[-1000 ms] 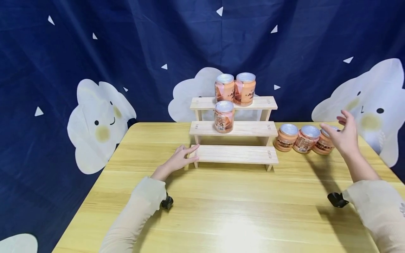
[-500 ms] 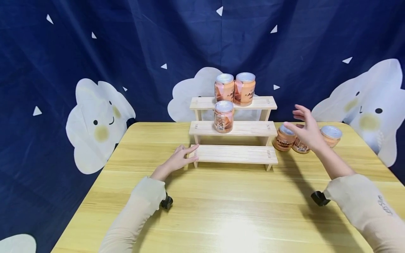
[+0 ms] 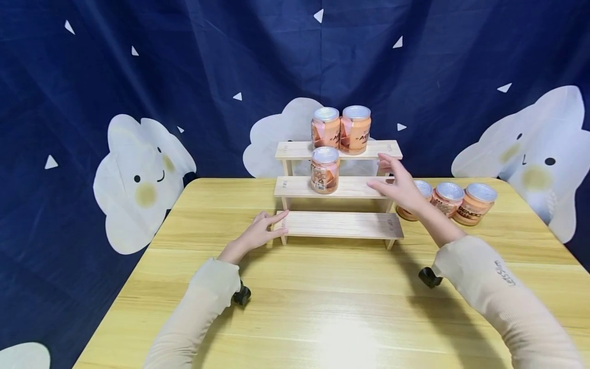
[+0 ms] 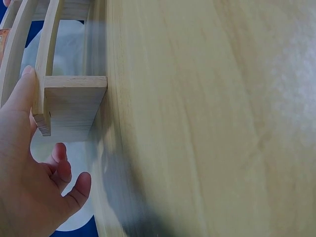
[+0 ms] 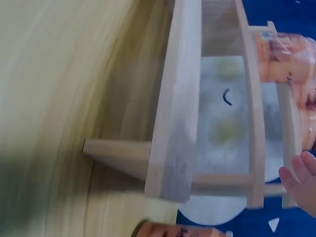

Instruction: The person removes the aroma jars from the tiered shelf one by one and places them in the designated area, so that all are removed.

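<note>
Evidently: wooden rack [image 3: 342, 224] | pale, three-tiered | orange jars [image 3: 324, 177] | silver-topped, labelled

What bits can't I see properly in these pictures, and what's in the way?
Head view: part of the leftmost table jar, because the right hand is in front of it.
Head view: the small print on the middle-step jar, which is too tiny to read.
Left wrist view: nearly all of an orange jar, cut off by the left edge.
Right wrist view: most of the lowest jar, cut off by the bottom edge.
</note>
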`<state>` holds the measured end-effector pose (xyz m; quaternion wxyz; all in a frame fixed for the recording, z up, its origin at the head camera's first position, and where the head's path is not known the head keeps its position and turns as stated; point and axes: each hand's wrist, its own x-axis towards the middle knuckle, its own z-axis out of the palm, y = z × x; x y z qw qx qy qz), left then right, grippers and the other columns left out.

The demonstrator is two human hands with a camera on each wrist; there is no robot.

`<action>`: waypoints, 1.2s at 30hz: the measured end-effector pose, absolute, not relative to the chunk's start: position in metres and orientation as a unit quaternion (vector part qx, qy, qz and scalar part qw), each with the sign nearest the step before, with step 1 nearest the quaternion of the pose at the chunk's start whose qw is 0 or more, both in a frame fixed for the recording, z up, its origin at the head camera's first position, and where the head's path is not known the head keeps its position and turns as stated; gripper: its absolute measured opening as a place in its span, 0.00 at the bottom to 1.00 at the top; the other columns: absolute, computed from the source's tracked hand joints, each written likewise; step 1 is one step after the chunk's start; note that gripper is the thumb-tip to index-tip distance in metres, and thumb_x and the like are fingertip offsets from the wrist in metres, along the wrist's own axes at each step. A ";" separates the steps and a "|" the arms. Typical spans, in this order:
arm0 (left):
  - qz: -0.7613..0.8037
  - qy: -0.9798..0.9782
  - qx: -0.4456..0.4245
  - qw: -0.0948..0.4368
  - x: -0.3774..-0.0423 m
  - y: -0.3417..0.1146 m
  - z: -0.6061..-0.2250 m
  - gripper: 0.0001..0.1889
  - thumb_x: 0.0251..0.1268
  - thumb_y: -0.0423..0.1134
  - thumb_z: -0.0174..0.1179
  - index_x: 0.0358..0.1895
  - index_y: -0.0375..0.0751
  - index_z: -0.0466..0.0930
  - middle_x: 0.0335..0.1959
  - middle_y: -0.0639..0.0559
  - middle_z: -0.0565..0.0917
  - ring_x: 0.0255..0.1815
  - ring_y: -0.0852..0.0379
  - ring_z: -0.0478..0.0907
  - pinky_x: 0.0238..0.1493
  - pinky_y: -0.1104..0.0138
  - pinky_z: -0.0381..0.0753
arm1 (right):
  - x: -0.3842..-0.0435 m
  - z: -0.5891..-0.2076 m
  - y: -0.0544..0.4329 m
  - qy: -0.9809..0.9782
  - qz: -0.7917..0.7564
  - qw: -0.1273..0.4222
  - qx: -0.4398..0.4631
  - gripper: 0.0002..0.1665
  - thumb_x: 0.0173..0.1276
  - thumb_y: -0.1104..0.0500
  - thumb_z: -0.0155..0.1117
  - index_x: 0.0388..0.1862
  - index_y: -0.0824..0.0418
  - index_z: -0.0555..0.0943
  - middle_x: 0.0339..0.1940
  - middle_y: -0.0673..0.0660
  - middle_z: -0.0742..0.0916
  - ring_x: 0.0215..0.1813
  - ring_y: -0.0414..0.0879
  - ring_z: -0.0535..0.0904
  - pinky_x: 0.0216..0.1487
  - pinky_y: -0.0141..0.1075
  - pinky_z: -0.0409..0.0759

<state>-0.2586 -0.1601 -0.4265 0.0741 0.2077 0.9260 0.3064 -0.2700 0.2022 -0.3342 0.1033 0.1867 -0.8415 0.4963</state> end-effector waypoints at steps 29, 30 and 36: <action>0.317 0.923 0.206 0.072 -0.260 -0.161 -0.429 0.31 0.61 0.52 0.56 0.68 0.55 0.60 0.33 0.47 0.64 0.36 0.53 0.57 0.37 0.63 0.61 | -0.281 -0.312 0.108 -0.821 0.523 0.073 0.219 0.49 0.55 0.66 0.67 0.69 0.71 0.49 0.60 0.73 0.67 0.58 0.62 0.65 0.58 0.54 0.62; 0.318 0.923 0.206 0.072 -0.260 -0.161 -0.429 0.31 0.61 0.52 0.56 0.68 0.54 0.60 0.33 0.47 0.64 0.36 0.53 0.57 0.37 0.63 0.61 | -0.285 -0.317 0.107 -0.821 0.519 0.085 0.220 0.50 0.55 0.65 0.68 0.69 0.71 0.49 0.60 0.72 0.67 0.58 0.61 0.65 0.58 0.53 0.62; 0.316 0.923 0.208 0.071 -0.259 -0.160 -0.428 0.31 0.61 0.52 0.56 0.68 0.54 0.60 0.34 0.45 0.64 0.36 0.53 0.57 0.37 0.63 0.61 | -0.301 -0.340 0.107 -0.829 0.491 0.144 0.227 0.52 0.51 0.62 0.72 0.68 0.68 0.51 0.61 0.70 0.64 0.62 0.59 0.61 0.62 0.50 0.59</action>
